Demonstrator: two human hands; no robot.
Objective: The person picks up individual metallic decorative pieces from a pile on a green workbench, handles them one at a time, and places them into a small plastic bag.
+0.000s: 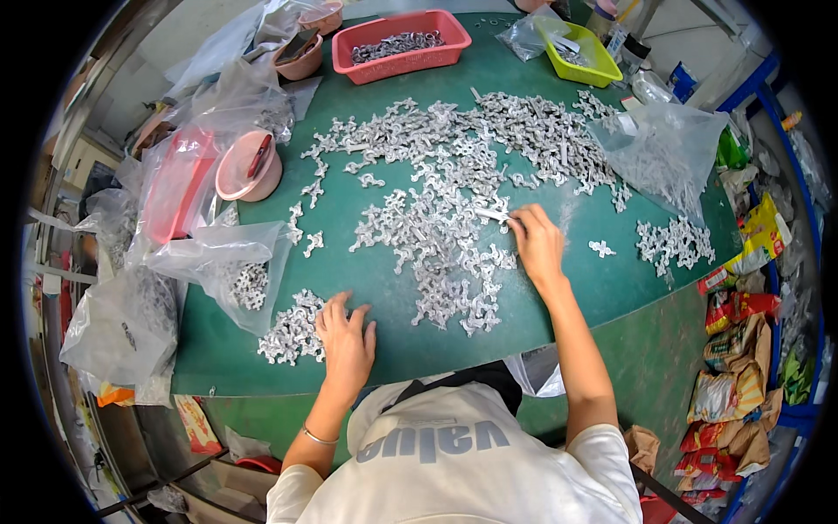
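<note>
A slim whitish bar-shaped piece (492,214) is pinched in the fingertips of my right hand (538,244), over the right edge of the middle heap. That heap (436,223) is made up of small silvery metal parts with lobed ends, spread across the green table. My left hand (346,336) lies with its fingers apart at the right side of a smaller pile of similar parts (295,330); its fingertips are partly hidden by the hand. One loose metal part (601,249) sits alone to the right of my right hand.
A clear plastic bag (659,153) of parts lies at the right, above another small pile (674,243). Bags and a pink bowl (250,170) crowd the left side. A red basket (401,45) and a yellow-green basket (580,54) stand at the far edge.
</note>
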